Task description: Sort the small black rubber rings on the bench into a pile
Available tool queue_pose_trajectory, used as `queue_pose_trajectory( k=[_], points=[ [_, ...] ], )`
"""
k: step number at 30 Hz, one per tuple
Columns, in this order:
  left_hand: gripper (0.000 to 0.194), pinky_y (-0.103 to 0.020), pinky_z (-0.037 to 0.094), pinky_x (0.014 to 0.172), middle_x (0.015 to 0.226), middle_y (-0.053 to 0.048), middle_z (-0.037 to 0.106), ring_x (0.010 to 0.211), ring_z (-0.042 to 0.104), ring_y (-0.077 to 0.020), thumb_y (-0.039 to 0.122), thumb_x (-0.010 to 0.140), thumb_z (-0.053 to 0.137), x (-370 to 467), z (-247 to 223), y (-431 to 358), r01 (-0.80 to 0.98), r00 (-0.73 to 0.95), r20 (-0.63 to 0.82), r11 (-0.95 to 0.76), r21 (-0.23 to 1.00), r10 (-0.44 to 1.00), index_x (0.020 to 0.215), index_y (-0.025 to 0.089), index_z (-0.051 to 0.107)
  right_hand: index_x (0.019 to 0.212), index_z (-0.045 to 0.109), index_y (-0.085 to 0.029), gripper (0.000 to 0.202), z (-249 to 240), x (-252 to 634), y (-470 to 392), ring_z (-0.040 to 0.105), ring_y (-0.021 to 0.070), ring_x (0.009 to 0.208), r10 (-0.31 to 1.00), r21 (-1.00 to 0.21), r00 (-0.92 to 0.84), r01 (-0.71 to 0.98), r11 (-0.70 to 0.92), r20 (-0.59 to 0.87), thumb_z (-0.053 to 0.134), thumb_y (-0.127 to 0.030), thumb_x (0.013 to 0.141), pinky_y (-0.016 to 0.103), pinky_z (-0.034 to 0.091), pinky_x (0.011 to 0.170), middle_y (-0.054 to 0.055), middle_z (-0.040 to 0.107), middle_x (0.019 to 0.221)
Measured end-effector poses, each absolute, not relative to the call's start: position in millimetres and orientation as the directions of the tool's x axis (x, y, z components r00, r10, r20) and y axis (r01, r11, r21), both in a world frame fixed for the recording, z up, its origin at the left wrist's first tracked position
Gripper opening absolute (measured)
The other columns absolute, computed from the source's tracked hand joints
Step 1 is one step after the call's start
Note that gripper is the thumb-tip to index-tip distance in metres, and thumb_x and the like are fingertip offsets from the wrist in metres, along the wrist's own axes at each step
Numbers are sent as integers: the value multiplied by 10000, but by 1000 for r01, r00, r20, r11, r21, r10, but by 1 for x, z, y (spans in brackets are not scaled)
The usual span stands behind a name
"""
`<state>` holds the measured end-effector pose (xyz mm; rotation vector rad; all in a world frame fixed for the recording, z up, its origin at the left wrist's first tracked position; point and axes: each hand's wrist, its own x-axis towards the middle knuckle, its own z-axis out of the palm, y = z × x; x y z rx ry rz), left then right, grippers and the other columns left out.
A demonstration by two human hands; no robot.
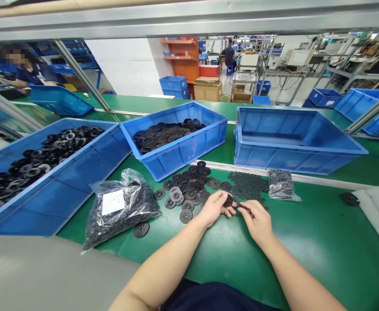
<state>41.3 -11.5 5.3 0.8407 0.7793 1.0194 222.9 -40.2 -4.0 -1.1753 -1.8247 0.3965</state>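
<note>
Between thumb and fingers, my left hand (215, 207) holds a black disc (228, 200). My right hand (256, 218) is closed just right of it, fingertips pinching a small dark part (239, 205) close to the disc. Left of my hands lies a loose pile of black and grey discs (191, 185) on the green table (228, 259). Behind my right hand many small dark rings (248, 185) are spread out. A clear bag of small parts (280, 185) lies to their right.
A large filled plastic bag (119, 207) lies at the left. Behind stand a blue bin of rings (88, 160), a blue bin of discs (189, 149) and another blue bin (293, 157). A metal beam (189, 19) crosses above. A person (30, 71) is at the far left.
</note>
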Motion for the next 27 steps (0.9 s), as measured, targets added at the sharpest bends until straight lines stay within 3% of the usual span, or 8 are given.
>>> queue_pose_trajectory(
  k=[3, 6, 13, 16, 19, 23, 25, 27],
  points=[
    [544, -290, 586, 607, 790, -51, 658, 642, 668, -152, 583, 747, 779, 55, -2, -22, -431, 458, -191, 405, 806, 868, 983, 130, 591, 1005, 728, -198, 237, -5, 215, -45, 650, 175, 856, 829, -634, -205, 558, 536, 520, 517, -303, 994, 320, 547, 790, 84, 678, 926],
    [522, -287, 591, 641, 796, -43, 644, 687, 670, -152, 536, 717, 820, 59, -4, -26, -456, 486, -205, 447, 769, 849, 948, 122, 603, 990, 745, -200, 247, -9, 213, -46, 638, 170, 818, 827, -593, -224, 604, 533, 515, 517, -295, 995, 310, 548, 754, 73, 667, 880],
    [547, -317, 599, 736, 794, -60, 674, 710, 695, -161, 540, 702, 839, 53, -2, -23, -364, 523, -227, 456, 812, 821, 925, 108, 589, 933, 755, -210, 228, -12, 214, -45, 609, 151, 744, 791, -529, -216, 639, 558, 573, 536, -254, 981, 281, 525, 681, 45, 646, 811],
    [549, -320, 603, 727, 841, -80, 704, 710, 709, -171, 521, 693, 846, 49, 0, -19, -319, 465, -207, 381, 868, 861, 950, 110, 588, 1132, 712, -220, 234, -12, 217, -43, 576, 132, 675, 832, -600, -164, 622, 504, 530, 592, -307, 952, 267, 529, 642, 29, 630, 843],
    [455, -324, 601, 687, 870, -96, 729, 695, 721, -184, 500, 797, 744, 37, 0, -9, -250, 251, -150, 214, 944, 956, 1000, 127, 582, 1293, 620, -189, 396, -16, 222, -40, 528, 125, 615, 858, -608, -135, 651, 454, 496, 613, -354, 933, 273, 528, 625, 28, 614, 861],
    [143, -315, 574, 761, 864, -55, 736, 794, 723, -185, 277, 863, 637, 18, -4, 14, 182, -120, 152, -129, 975, 981, 959, 176, 607, 1201, 662, -174, 314, -23, 225, -35, 615, 180, 762, 875, -483, -180, 775, 407, 449, 527, -337, 970, 315, 541, 743, 77, 651, 928],
    [39, -317, 552, 809, 875, -45, 725, 836, 702, -184, 174, 848, 608, 13, -6, 24, 438, -123, 345, -261, 860, 930, 884, 187, 607, 1179, 676, -174, 303, -26, 224, -33, 641, 212, 856, 888, -406, -207, 830, 381, 410, 508, -324, 976, 329, 540, 790, 96, 665, 973],
    [130, -335, 535, 857, 945, -63, 709, 909, 672, -198, 105, 854, 560, 14, -7, 31, 602, -7, 460, -364, 711, 888, 934, 185, 623, 1155, 690, -178, 292, -28, 222, -33, 646, 221, 883, 895, -356, -227, 858, 371, 384, 492, -309, 983, 331, 537, 809, 99, 669, 982]
  ],
)
